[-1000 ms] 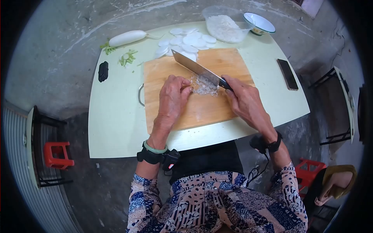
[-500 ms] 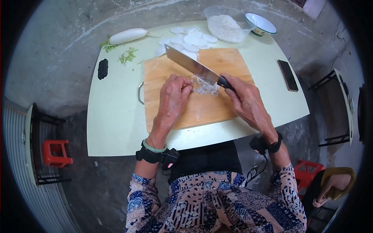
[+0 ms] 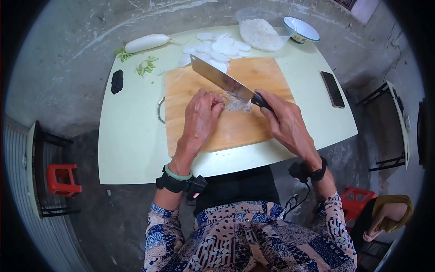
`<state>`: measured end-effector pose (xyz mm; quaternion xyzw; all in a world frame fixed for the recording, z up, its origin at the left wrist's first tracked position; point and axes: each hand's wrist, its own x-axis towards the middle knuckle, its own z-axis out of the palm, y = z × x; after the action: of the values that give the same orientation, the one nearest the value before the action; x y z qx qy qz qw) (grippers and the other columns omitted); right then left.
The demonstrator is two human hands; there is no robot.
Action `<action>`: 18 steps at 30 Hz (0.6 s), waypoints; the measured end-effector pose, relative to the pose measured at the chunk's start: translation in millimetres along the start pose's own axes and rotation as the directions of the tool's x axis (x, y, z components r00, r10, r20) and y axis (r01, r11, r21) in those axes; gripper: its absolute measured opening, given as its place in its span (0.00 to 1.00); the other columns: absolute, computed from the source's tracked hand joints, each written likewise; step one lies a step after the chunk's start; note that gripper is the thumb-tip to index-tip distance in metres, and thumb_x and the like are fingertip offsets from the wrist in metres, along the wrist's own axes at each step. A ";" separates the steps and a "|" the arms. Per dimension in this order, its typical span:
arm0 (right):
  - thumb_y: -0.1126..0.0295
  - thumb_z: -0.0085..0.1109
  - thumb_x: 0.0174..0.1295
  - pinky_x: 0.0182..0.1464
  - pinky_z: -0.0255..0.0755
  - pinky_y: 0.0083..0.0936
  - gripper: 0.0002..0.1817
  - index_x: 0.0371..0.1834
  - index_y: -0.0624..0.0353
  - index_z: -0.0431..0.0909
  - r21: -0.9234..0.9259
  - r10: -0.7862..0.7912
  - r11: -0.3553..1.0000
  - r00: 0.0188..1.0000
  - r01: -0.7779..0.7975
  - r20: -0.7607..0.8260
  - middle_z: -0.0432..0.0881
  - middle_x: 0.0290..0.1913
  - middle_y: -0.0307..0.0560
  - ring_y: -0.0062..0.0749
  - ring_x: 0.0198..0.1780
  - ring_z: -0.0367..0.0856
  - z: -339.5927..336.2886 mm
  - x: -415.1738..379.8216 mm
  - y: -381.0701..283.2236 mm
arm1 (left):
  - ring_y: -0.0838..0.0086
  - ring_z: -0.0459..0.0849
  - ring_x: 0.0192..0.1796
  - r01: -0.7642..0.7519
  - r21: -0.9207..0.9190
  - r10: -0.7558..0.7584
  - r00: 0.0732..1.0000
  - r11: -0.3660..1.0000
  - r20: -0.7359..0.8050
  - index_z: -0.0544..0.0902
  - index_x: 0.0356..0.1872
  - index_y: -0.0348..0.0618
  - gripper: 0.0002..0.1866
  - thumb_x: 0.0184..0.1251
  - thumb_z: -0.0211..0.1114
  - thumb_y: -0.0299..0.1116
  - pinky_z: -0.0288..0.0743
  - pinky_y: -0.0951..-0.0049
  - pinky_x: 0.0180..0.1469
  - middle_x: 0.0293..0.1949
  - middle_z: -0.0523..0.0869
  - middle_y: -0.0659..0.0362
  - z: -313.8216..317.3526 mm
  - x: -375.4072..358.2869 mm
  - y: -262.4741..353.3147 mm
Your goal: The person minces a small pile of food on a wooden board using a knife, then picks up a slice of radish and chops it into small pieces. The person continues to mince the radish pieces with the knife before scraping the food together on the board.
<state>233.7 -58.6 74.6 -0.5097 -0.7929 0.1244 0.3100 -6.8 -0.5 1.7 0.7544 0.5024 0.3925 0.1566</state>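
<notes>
Steadily, w/ R hand [image 3: 286,120] clasped round cleaver [image 3: 222,78] hndl, chop pale bits [image 3: 237,104] evenly; tuck L hand [image 3: 200,112] fingertips clear, can't tell if pinching any.

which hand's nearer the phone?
Right. The right hand, holding the cleaver, is left of the phone and a little closer to the person. The left hand is farther left, beyond the chopped pieces.

light soft, brightest on tabletop [image 3: 131,136] | floor [image 3: 118,226] dim | strong fisheye bowing | corners black
</notes>
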 end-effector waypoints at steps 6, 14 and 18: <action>0.78 0.62 0.71 0.53 0.81 0.51 0.22 0.69 0.61 0.78 -0.010 0.044 0.999 0.997 -0.043 0.069 0.88 0.51 0.64 0.66 0.50 0.87 -0.3 -1.5 -2.5 | 0.60 0.89 0.39 0.000 -0.031 0.000 1.000 1.000 0.006 0.88 0.38 0.36 0.05 0.67 0.76 0.24 0.83 0.60 0.43 0.38 0.85 0.52 3.1 -1.0 -0.5; 0.78 0.61 0.73 0.49 0.81 0.51 0.22 0.70 0.61 0.77 -0.049 0.160 0.985 0.981 -0.167 -0.110 0.88 0.51 0.63 0.65 0.48 0.88 -28.1 -28.3 7.4 | 0.56 0.84 0.48 -0.089 0.021 0.089 0.996 0.996 0.010 0.90 0.47 0.41 0.14 0.62 0.81 0.29 0.80 0.56 0.52 0.43 0.83 0.55 -0.8 0.9 19.2; 0.78 0.61 0.73 0.46 0.81 0.52 0.23 0.71 0.63 0.76 -0.211 0.201 0.949 0.964 -0.236 -0.174 0.88 0.48 0.64 0.65 0.44 0.89 -30.7 -52.1 13.0 | 0.58 0.81 0.52 -0.180 -0.015 0.180 0.980 0.984 0.086 0.92 0.50 0.46 0.16 0.61 0.82 0.31 0.78 0.57 0.55 0.44 0.82 0.56 2.3 0.7 28.8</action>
<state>277.3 -102.5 72.8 -0.6348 -0.7149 0.0266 0.2920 13.4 -12.3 18.7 0.8124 0.4233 0.3738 0.1450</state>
